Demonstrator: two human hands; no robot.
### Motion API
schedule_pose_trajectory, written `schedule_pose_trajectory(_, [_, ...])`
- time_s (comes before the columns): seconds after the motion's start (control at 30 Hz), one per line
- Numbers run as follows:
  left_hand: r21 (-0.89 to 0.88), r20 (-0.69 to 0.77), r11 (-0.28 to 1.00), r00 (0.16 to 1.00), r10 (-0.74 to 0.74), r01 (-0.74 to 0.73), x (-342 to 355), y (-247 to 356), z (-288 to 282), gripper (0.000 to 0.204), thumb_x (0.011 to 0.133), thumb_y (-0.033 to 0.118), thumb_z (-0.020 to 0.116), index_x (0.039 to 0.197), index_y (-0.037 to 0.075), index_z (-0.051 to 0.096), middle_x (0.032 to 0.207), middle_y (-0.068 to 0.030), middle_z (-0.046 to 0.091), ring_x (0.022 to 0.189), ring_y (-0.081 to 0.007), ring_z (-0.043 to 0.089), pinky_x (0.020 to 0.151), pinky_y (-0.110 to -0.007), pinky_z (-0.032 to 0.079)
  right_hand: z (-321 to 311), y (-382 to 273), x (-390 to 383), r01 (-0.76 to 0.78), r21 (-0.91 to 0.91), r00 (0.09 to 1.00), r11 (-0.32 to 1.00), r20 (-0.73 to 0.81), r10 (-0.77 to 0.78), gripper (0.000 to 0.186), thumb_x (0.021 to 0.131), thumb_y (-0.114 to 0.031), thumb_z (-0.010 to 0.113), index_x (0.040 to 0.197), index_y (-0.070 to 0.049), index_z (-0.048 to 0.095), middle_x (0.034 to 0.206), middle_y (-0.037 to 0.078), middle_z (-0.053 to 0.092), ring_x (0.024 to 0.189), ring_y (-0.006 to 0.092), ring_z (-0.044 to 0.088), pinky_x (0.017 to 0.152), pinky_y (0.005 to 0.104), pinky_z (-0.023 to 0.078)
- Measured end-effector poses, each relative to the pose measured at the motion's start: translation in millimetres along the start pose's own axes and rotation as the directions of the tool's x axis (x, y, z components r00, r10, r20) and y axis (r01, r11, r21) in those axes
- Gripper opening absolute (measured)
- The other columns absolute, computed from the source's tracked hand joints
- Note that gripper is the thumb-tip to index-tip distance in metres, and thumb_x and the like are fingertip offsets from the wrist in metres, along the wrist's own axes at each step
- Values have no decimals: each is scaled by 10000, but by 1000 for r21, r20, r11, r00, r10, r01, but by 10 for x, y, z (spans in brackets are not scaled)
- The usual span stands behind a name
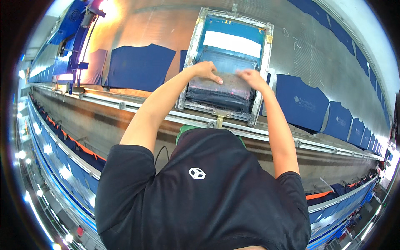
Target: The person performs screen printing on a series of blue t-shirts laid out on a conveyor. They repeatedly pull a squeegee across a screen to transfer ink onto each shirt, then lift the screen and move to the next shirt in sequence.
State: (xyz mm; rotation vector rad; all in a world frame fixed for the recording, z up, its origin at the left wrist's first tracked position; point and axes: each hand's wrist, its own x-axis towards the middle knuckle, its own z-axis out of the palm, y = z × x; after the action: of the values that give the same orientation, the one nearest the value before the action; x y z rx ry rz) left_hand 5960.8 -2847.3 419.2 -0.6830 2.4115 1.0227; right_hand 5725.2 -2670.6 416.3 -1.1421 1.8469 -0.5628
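Note:
In front of me a screen-printing frame with pale, ink-marked edges lies on the long table. Its mesh is blue, with a white rectangular patch near the far end and dark ink toward the near end. A wide, worn squeegee spans the inside of the frame. My left hand grips its upper left part, thumb on the near face and fingers over the far side. At its upper right, my right hand is closed on it too, slightly blurred by motion.
A metal rail runs along the table's near edge. Navy fabric pieces lie left of the frame; printed navy pieces line up to the right. A glowing lamp unit stands at the far left. Thin wire hooks rest on the table.

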Motion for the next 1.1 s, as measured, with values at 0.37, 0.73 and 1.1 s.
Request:
schedule_pose_trajectory(0.37, [271, -327, 961, 935, 137, -46, 354, 323, -711, 563, 806, 551, 792, 1211, 169, 707, 1133, -125, 753, 1077, -358, 705, 898, -474, 552, -352, 1043, -3, -35, 422, 764, 906, -573, 296, 317, 1034, -328, 653, 1273, -120, 660, 793, 33, 638, 635, 128, 617, 575, 310, 509])
schedule_pose_trajectory(0.73, [166, -569, 953, 764, 304, -255, -654, 407, 522, 534, 775, 55, 735, 1281, 226, 710, 1182, -93, 746, 1038, -339, 713, 869, -478, 567, -338, 803, 114, 88, 433, 652, 897, -706, 277, 198, 1060, -263, 613, 1153, -120, 714, 632, -33, 534, 476, 62, 447, 420, 266, 323])
schedule_pose_trajectory(1.1, [142, -681, 947, 667, 304, -287, -1866, 518, 1117, 640, 748, 18, 670, 1364, 194, 647, 1309, -53, 712, 1196, -253, 664, 969, -430, 494, -433, 238, -215, 206, 225, 539, 952, -838, 81, 226, 1030, -251, 606, 1069, -63, 725, 965, 106, 756, 928, 213, 701, 819, 380, 541])
